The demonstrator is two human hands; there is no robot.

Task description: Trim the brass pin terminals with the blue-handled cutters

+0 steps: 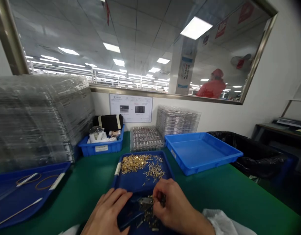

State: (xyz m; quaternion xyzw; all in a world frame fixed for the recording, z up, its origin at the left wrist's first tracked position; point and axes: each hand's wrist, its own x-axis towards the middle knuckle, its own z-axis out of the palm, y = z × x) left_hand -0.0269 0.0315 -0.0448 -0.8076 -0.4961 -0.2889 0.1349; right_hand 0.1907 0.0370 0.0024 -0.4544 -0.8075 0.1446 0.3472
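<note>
A pair of pliers (145, 200) with metal jaws and dark blue handles lies across the near blue tray at the bottom centre. My left hand (107, 210) is closed around its handles, jaws pointing right. My right hand (171, 202) is pinched beside the jaws; whatever its fingertips hold is hidden. Small metal parts (150, 220) are scattered beneath the pliers. Just beyond both hands, a dark blue tray (133, 181) carries a heap of gold-coloured pins (134, 163), with a looser, paler group (155, 171) at its right side.
An unfilled-looking light blue tray (201, 151) sits right, beside a black-lined bin (250, 153). Clear plastic trays (37, 120) are stacked high at left. Behind stand more clear trays (178, 119) and a blue box (101, 148). A swab (20, 212) lies in the left tray (8, 218).
</note>
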